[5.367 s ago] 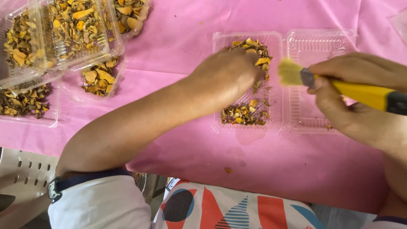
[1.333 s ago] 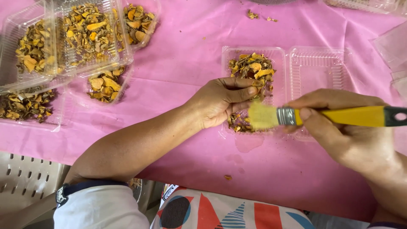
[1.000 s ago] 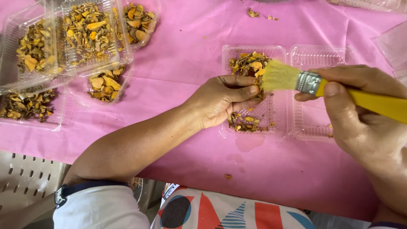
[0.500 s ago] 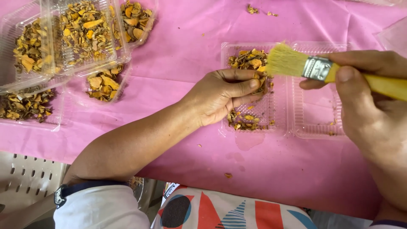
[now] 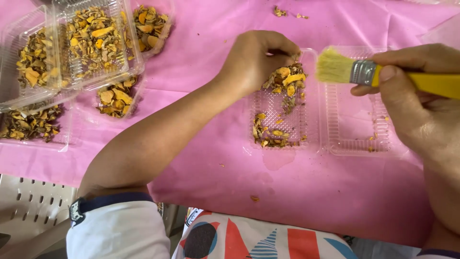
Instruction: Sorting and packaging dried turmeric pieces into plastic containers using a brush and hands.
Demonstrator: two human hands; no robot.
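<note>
An open clear plastic clamshell box [image 5: 316, 144] lies on the pink table cover. Its left half holds dried yellow-orange slices [image 5: 280, 86]; its right half [image 5: 357, 124] holds only a few crumbs. My left hand [image 5: 256, 57] rests at the far end of the left half, fingers curled down onto the slices. My right hand [image 5: 417, 96] grips a paintbrush with a yellow handle [image 5: 433, 84] and pale bristles [image 5: 333, 64]. The bristles hover over the hinge between the two halves, close to my left fingers.
Several clear boxes filled with the same dried slices [image 5: 91, 43] are stacked at the far left. Loose crumbs [image 5: 285, 10] lie on the pink cover [image 5: 201, 29] at the back. A pale perforated chair seat [image 5: 28, 211] shows below the table edge at left.
My left hand moved from the near middle of the box up to its far end. The brush stayed above the box, shifting a little to the right.
</note>
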